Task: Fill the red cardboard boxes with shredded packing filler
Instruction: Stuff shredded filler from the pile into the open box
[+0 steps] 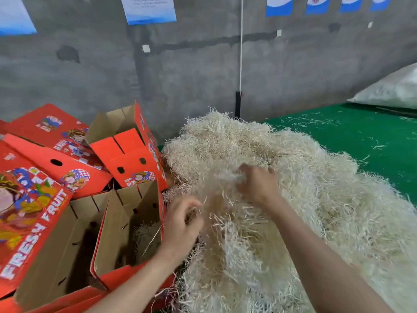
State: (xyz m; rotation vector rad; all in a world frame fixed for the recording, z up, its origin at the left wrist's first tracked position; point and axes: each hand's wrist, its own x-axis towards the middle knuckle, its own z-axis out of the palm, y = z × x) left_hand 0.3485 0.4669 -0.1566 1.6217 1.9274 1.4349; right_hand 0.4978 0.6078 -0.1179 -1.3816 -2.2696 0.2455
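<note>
Cream stringy filler (297,163) gripped by L hand (180,224), R hand (259,185).

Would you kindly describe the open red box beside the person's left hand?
The open box is red cardboard outside, plain brown inside, with slots and round holes in its walls. It stands upright, top open, beside the shredded filler, with a wisp of it on its floor. The left hand, gripping strands, is over its right wall.
</note>
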